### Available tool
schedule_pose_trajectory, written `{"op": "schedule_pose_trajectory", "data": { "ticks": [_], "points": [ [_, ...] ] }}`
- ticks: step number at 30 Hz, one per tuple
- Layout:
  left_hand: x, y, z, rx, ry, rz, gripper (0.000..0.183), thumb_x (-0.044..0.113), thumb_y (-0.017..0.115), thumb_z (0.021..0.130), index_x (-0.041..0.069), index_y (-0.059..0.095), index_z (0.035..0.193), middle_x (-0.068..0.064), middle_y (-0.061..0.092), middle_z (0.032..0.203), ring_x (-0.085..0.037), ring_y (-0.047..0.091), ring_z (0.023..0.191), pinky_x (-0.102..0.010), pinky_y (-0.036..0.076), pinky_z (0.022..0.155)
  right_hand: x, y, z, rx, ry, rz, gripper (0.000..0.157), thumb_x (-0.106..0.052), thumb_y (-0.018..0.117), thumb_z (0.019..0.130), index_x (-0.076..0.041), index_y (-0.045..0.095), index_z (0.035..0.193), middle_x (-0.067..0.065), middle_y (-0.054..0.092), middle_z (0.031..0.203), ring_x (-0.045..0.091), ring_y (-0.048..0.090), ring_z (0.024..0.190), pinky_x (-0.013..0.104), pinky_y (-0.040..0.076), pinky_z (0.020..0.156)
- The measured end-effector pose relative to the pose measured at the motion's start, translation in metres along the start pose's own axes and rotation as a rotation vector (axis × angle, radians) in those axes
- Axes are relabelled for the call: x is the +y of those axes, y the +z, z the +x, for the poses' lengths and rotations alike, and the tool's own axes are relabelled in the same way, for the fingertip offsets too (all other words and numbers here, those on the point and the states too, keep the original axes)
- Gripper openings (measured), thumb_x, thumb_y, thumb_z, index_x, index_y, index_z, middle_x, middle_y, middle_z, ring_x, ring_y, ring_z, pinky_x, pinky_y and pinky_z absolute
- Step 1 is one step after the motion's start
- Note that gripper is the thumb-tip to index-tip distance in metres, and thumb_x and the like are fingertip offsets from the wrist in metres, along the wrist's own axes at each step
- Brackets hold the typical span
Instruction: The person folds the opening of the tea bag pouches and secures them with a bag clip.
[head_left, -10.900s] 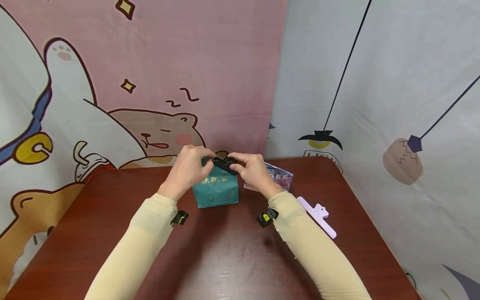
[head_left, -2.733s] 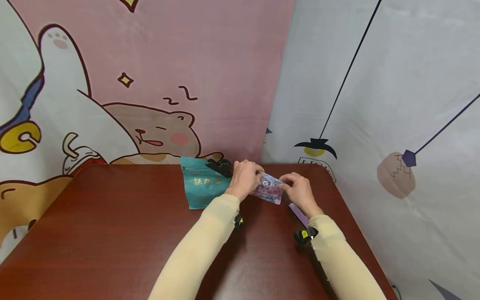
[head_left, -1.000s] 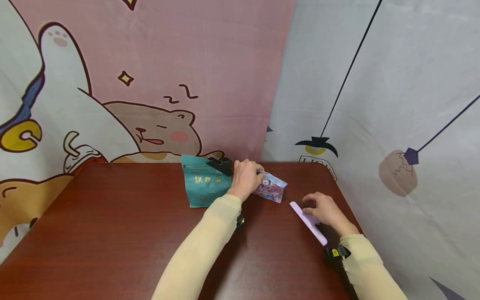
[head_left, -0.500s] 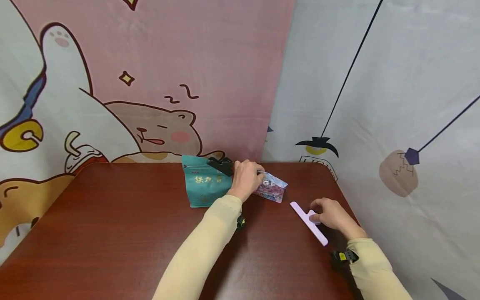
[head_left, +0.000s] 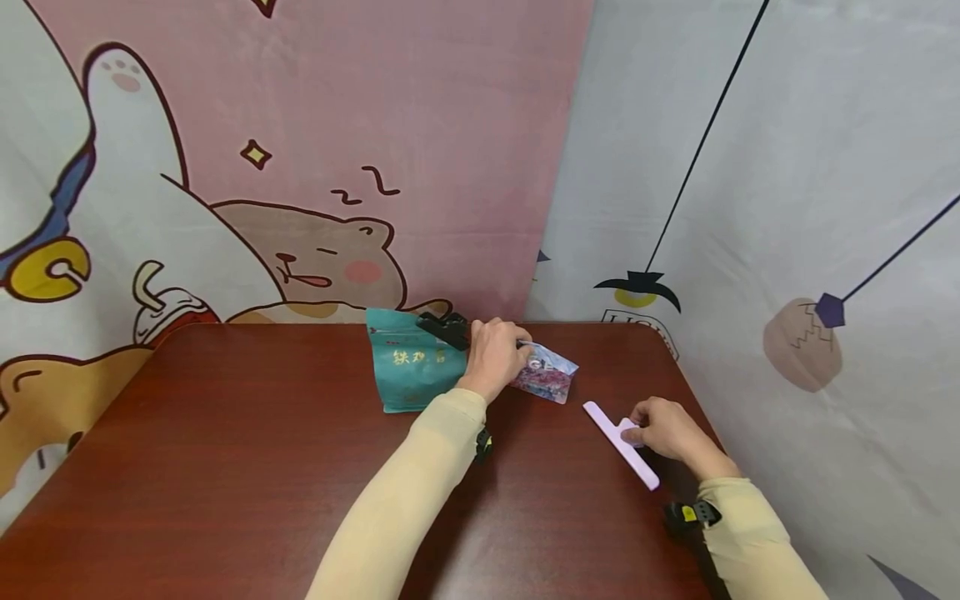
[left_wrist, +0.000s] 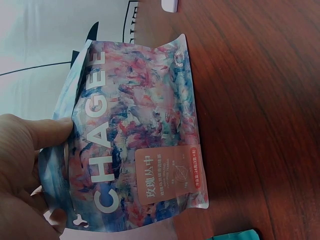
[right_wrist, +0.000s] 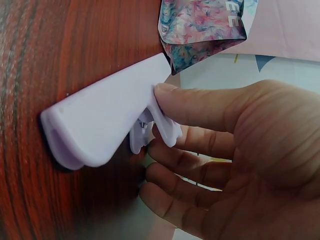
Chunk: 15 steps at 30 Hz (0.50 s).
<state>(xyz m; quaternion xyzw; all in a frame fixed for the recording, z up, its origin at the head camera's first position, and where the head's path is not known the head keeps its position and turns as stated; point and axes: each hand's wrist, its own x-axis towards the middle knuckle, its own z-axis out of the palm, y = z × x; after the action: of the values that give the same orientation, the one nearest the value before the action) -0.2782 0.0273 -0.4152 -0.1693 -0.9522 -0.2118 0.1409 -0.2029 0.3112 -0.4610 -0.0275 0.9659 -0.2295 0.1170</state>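
In the head view my left hand (head_left: 492, 360) grips the top edge of a colorful pouch (head_left: 547, 377). The left wrist view shows its CHAGEE lettering, the thumb (left_wrist: 52, 132) on the front and the fingers behind the top. The pouch stands on the table. A lilac bag clip (head_left: 621, 447) lies toward the right table edge, its long bar slanted. My right hand (head_left: 672, 429) holds it by the handles: in the right wrist view the thumb (right_wrist: 185, 102) is on the clip's near lever, with fingers curled behind the handles.
A teal pouch (head_left: 412, 379) with gold characters stands left of my left hand, a black clip (head_left: 444, 330) across its top right. The brown table (head_left: 247, 467) meets a printed cloth backdrop (head_left: 480, 167) at the back and right.
Since the earliest frame, the black clip has gone onto the teal pouch and my left hand has moved to the colorful pouch. Lately my right hand has left that pouch and closed on the lilac clip.
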Motion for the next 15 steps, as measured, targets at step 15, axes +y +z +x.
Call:
{"op": "schedule_pose_trajectory", "data": {
  "ticks": [15],
  "points": [
    [0.0005, 0.0016, 0.0017, -0.01, -0.008, 0.005, 0.018, 0.032, 0.076, 0.096, 0.022, 0.084, 0.107, 0.006, 0.079, 0.104, -0.016, 0.064, 0.094, -0.036, 0.039, 0.086, -0.0002, -0.0014, -0.0004, 0.046, -0.054, 0.043, 0.014, -0.012, 0.076, 0.092, -0.006, 0.063, 0.087, 0.006, 0.059, 0.077, 0.021, 0.053, 0.07, 0.034, 0.041, 0.061]
  ]
}}
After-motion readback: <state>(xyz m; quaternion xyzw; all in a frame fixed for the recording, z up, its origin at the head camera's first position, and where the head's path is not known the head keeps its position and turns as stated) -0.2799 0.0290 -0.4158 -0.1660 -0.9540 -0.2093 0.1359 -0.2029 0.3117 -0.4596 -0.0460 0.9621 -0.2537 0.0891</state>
